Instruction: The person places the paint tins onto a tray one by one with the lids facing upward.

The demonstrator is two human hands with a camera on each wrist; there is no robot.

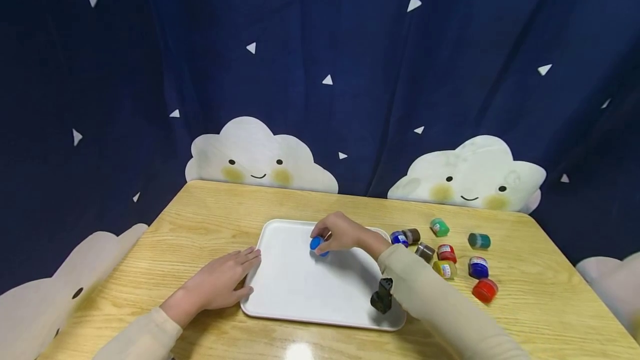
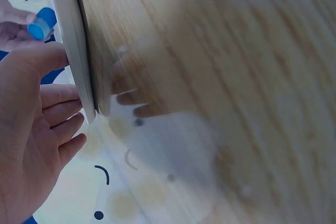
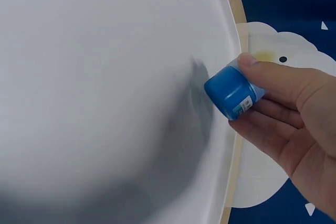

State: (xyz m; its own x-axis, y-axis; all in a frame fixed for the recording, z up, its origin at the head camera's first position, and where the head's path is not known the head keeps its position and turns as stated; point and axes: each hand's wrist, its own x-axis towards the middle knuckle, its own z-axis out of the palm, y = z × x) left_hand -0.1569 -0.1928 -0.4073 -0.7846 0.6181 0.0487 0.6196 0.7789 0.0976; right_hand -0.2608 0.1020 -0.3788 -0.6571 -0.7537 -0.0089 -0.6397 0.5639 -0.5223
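My right hand (image 1: 340, 232) pinches a small blue paint jar (image 3: 231, 92) between thumb and fingers, over the back part of a white tray (image 1: 300, 288). The right wrist view shows a label on the jar's side and a shadow on the tray under it. At the tray's left edge lies my left hand (image 1: 222, 279), its fingers fairly straight and the fingertips touching the rim. The left wrist view has the thumb and fingers (image 2: 60, 98) of that hand against the tray's side wall (image 2: 79, 40), with the blue jar beyond.
Right of the tray stand and lie several paint jars, among them a green jar (image 1: 439, 227), a yellow jar (image 1: 445, 269) and a red jar (image 1: 485, 290). A black device (image 1: 382, 296) sits by the right sleeve. A dark blue curtain (image 1: 300, 71) hangs behind the wooden table (image 1: 210, 210).
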